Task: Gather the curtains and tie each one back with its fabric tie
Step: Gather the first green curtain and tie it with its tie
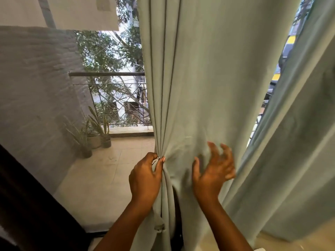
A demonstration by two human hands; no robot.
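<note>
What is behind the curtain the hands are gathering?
Left of the curtain, a balcony with railing and potted plants shows; directly behind the fabric, everything is covered.

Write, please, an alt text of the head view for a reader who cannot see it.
A person's left hand pinches gathered folds at the edge of a pale green curtain, while the right hand, fingers spread, reaches against the loose fabric beside it. A fabric strip hangs below the left hand. Left of the curtain, a balcony with potted plants shows.
</note>
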